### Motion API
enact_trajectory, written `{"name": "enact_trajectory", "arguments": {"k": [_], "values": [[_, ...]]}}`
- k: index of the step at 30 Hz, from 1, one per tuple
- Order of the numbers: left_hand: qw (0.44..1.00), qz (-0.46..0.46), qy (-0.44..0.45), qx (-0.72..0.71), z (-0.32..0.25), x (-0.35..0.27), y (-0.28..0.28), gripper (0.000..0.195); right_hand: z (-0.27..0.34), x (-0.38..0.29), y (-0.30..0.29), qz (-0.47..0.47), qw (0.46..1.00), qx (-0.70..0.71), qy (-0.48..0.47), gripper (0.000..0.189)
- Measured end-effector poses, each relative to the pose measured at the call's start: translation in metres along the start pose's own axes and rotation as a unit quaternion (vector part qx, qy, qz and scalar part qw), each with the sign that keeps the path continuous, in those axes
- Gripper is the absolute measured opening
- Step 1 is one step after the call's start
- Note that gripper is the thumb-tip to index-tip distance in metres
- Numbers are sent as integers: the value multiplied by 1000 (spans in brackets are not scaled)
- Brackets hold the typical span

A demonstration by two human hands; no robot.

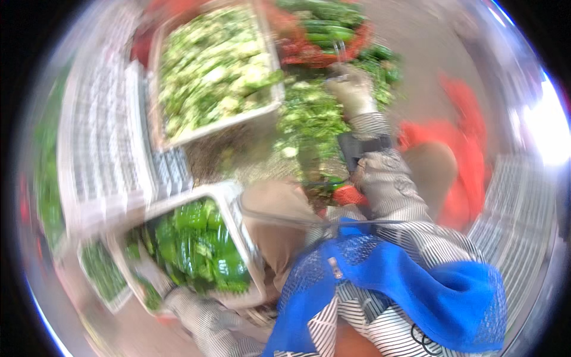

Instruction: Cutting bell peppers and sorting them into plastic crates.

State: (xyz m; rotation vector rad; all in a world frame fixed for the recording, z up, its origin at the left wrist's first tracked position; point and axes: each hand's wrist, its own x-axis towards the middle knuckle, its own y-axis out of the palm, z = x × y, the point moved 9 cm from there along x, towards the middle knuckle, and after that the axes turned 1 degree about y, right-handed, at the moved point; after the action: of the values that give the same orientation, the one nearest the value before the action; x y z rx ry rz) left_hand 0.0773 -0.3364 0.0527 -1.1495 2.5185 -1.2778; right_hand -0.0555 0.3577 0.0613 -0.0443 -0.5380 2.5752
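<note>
My right hand [352, 89], in a light glove, reaches forward. It grips a thin metal tool [340, 50] with two prongs, too blurred to name exactly. Just beyond lie long green vegetables [328, 31], possibly peppers, in a red mesh sack [308, 56]. Light green vegetable trimmings [308, 111] are heaped beside and below that hand. My left hand [151, 267] is at the left side of a white plastic crate [229, 203] holding glossy green vegetables [196, 243], likely peppers. Blur hides whether its fingers hold anything.
Another white crate [218, 120] is full of pale green pieces [214, 71]. Stacked white slatted crates [105, 134] stand at left, with more [513, 236] at right. Red mesh sacking [464, 178] lies by my right knee [430, 172]. A smaller crate of greens [102, 270] sits lower left.
</note>
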Motion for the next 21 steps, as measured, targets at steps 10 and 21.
{"name": "enact_trajectory", "arguments": {"k": [10, 21], "values": [[970, 140, 159, -120, -216, -131, 70, 31, -216, -60, -37, -212, 878, 272, 333, 34], [805, 498, -45, -321, -359, -219, 194, 52, -182, 100, -22, -304, 865, 339, 209, 40]]}}
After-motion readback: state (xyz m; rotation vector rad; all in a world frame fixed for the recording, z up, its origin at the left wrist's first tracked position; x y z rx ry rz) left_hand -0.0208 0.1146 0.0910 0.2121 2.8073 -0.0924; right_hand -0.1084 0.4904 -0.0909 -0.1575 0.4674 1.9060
